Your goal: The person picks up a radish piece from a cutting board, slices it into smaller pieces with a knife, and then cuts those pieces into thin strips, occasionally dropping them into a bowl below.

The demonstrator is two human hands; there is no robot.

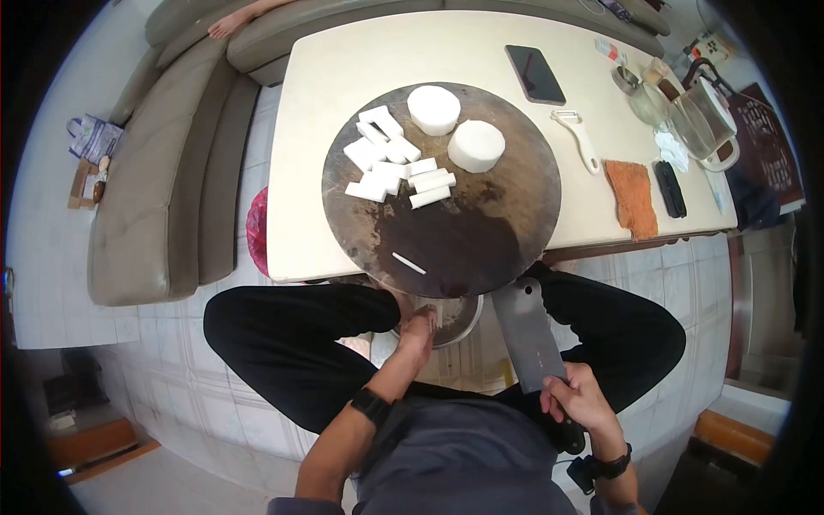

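My right hand (573,396) grips the handle of a cleaver (530,339), its wide grey blade pointing up beside the board's front edge. Below that edge, my left hand (417,336) is over a metal basin (468,330), its fingers pressed together; what they hold, if anything, I cannot make out. On the round wooden chopping board (524,197) stand two thick white radish rounds (434,110) (476,146). To their left lies a cluster of cut white radish sticks (384,154). One thin white strip (408,263) rests on the wet dark patch near the front.
The cream table (300,172) bears a phone (535,74), a peeler (577,139), an orange cloth (632,199), a black case (670,190) and a clear jug (699,124). A brown sofa (163,180) stands left. Someone's bare foot (230,24) shows at the back.
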